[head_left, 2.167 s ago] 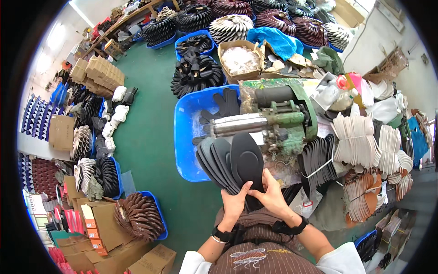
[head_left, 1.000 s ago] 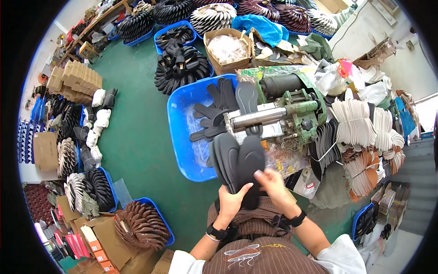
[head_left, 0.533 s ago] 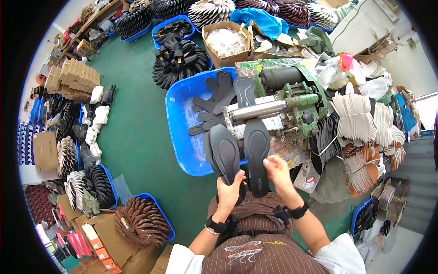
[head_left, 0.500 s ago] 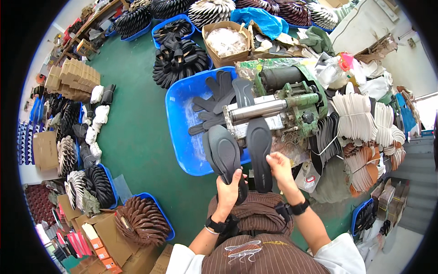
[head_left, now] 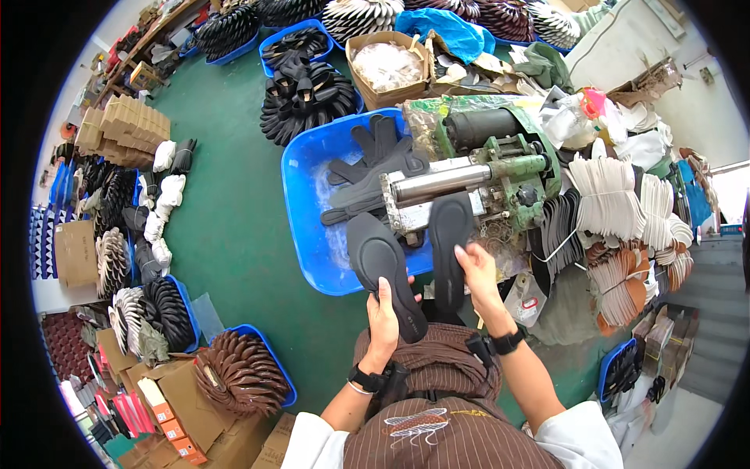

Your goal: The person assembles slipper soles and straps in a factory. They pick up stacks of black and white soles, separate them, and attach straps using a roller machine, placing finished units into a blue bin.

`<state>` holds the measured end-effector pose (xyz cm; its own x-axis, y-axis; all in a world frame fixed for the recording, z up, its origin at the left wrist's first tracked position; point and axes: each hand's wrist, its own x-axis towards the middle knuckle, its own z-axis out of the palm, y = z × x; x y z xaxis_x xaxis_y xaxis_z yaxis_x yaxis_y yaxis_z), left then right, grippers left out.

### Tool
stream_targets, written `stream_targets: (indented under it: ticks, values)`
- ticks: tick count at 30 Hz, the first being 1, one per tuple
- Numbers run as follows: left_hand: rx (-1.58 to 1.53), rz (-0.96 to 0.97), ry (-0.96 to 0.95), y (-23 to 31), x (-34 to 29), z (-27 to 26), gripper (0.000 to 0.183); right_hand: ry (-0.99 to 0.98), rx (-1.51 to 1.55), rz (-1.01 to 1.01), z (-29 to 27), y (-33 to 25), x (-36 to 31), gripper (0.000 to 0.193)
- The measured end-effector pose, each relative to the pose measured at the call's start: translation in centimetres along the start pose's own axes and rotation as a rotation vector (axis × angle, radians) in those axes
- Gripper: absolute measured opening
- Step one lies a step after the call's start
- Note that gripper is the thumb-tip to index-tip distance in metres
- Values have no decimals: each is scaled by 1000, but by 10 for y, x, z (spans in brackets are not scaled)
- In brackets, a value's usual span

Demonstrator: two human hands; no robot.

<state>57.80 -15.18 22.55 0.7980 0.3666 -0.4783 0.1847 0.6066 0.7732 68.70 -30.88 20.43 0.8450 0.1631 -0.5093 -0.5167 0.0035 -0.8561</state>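
Note:
In my left hand (head_left: 383,322) is a black insole (head_left: 379,254), its wide end pointing away from me; my thumb lies on top and fingertips show past its right edge. I cannot tell whether more insoles lie under it. My right hand (head_left: 479,275) pinches a second black insole (head_left: 448,262) by its right edge. That insole's far end is close to the shiny roller (head_left: 441,181) of a green machine (head_left: 512,176); whether they touch is unclear. Beyond the roller, several black insoles (head_left: 383,176) lie in a blue tub (head_left: 312,273).
A cardboard box (head_left: 383,98) of whitish pieces stands behind the tub. Bundled white insoles (head_left: 605,202) and dark ones (head_left: 564,234) crowd the machine's right side. Brown shoe parts (head_left: 242,375) fill a tub at lower left. Green floor (head_left: 226,227) runs along the left.
The insole that stuck out beyond the roller now lies in the blue tub. The right-hand insole has shifted slightly away from me and right. The left-hand insole has turned flatter towards view.

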Motion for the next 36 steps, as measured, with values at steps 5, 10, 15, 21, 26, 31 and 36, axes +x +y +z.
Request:
stream_targets:
  ticks: [5,10,15,21,26,31,36]
  values:
    - [73,2,-67,-13,4,-1,48,-371,-60,181,31,-11,-18,22]
    - [336,90,-253,-12,11,1,60,-331,137,22,18,0,-41,22]
    - [413,110,-114,-8,18,-13,65,-196,84,74,-2,1,3,16]
    - [448,109,351,21,22,-92,76,-352,9,85,10,8,38,24]
    - [379,-7,626,42,2,-167,71,-366,-316,258,2,83,84,31]
    - [435,-219,634,15,17,-233,64,-153,-941,-46,10,167,152,39]
    - [619,-363,443,-34,29,-301,58,237,-935,-204,61,181,208,54]
